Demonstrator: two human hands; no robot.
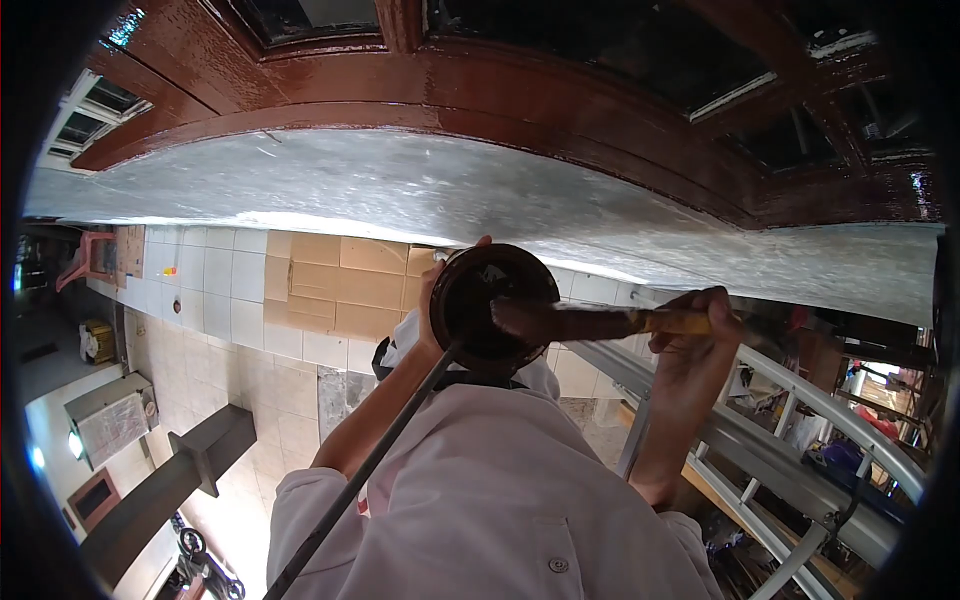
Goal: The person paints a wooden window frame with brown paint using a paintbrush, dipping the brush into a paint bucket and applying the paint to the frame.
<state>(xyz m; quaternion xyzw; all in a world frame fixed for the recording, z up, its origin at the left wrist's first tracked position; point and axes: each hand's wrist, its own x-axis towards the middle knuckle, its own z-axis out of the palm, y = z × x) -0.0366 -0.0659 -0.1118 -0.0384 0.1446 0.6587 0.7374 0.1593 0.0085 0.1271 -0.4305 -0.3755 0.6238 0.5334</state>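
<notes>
My left hand is wrapped round the side of a round can with dark brown paint inside, held in front of my chest. In my right hand is a paintbrush, gripped by its yellowish handle. Its dark, paint-coated bristles point left and overlap the can's opening. Above the can runs a grey wall. Higher still is a glossy reddish-brown window frame with dark panes.
A metal ladder stands at my right, close to my forearm. Cardboard sheets lie on the tiled floor below. A thin dark bar crosses in front of my left arm. At far left is a red plastic chair.
</notes>
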